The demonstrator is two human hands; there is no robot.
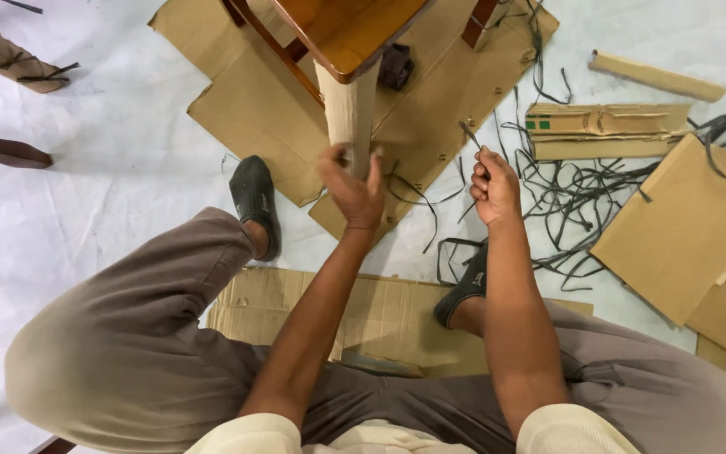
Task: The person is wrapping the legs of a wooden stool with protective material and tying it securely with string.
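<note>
A brown wooden chair stands on flattened cardboard in front of me. One leg is wrapped in tan cardboard. My left hand grips the bottom of that wrapped leg. My right hand is fisted to the right of it, holding a thin dark tool that points up and left. I sit on the floor with my legs spread, a dark sock on each foot.
Flattened cardboard sheets lie under the chair and beneath my legs. A tangle of black plastic straps covers the floor at right. Cardboard pieces and a folded strip lie further right. Dark wooden parts sit at the left edge.
</note>
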